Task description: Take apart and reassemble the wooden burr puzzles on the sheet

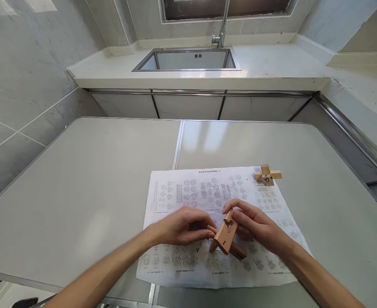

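Over a printed diagram sheet (227, 278), my two hands meet at a partly joined wooden interlocking puzzle (226, 236). My right hand (252, 220) is closed on the upper end of its broad notched block, which tilts and bears a dark mark. My left hand (188, 224) pinches a thin wooden stick (211, 229) that reaches the block's left side; how far it goes in is hidden. Below the block, a darker wooden bar (238, 251) sticks out to the lower right. Fingers of both hands cover parts of the pieces.
A cross-shaped wooden puzzle (267, 176) with a written mark stands on the sheet's upper right corner. All this rests on a pale folding table (79, 184) with a metal seam. Beyond it are a counter, a sink (188, 60) and a faucet (221, 36).
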A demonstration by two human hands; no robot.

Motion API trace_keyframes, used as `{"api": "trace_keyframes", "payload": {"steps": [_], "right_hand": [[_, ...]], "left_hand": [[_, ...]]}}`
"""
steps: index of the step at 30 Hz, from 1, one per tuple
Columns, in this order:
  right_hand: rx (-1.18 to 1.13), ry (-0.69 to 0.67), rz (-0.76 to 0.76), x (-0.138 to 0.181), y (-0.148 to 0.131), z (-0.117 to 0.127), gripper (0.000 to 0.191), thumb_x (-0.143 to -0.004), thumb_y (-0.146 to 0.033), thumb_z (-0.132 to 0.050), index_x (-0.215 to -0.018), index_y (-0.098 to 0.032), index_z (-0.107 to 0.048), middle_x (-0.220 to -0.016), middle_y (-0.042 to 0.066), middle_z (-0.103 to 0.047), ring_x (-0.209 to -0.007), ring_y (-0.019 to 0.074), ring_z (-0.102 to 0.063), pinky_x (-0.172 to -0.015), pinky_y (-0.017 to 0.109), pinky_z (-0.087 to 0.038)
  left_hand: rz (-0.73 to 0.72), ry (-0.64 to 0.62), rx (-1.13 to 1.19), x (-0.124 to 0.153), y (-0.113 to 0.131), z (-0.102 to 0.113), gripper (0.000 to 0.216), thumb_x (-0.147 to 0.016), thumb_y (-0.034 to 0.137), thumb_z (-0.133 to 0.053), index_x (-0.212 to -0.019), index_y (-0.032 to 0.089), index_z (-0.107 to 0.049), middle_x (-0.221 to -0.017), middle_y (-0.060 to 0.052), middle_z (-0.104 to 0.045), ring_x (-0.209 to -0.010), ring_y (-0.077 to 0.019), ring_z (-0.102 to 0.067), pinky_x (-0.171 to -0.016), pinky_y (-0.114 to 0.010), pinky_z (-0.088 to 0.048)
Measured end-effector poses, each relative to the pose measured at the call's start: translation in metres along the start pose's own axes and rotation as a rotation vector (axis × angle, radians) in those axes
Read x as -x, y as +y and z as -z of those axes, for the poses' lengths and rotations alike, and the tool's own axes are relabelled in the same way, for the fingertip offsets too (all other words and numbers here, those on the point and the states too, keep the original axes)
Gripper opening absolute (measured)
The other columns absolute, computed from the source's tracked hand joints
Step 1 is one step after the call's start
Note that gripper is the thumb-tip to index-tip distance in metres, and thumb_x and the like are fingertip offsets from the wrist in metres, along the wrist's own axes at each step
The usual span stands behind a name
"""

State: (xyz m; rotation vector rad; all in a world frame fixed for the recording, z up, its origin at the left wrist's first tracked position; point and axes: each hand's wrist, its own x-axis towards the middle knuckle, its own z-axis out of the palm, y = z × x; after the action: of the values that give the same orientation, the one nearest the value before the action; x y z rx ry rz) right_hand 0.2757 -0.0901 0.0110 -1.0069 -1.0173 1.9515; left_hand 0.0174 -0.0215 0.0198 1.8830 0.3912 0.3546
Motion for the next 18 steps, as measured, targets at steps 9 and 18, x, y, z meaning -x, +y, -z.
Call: {"api": "trace_keyframes", "payload": {"steps": [9,18], "right_hand": [[0.022,0.035,-0.049,0.0027,-0.005,0.003,0.039,-0.099,-0.058,-0.071,-0.111,-0.022,-0.062,-0.072,-0.005,-0.052,-0.051,0.005,-0.028,-0.045,0.019,-0.019],[-0.038,-0.015,-0.123,-0.0026,-0.0009,-0.0034,0.04,-0.096,-0.058,-0.074,-0.11,-0.022,-0.063,-0.069,-0.007,-0.055,-0.042,0.0025,-0.028,-0.038,0.016,-0.024]], "left_hand": [[-0.033,-0.015,0.016,-0.0011,0.0007,-0.0009,0.016,-0.103,0.029,-0.067,-0.106,0.016,-0.076,-0.092,-0.009,-0.081,-0.077,-0.0161,-0.072,-0.069,-0.024,-0.052],[-0.051,0.002,0.013,-0.0006,-0.0006,-0.0016,0.016,-0.102,0.028,-0.069,-0.106,0.015,-0.077,-0.091,-0.009,-0.081,-0.076,-0.0156,-0.072,-0.069,-0.023,-0.052]]}}
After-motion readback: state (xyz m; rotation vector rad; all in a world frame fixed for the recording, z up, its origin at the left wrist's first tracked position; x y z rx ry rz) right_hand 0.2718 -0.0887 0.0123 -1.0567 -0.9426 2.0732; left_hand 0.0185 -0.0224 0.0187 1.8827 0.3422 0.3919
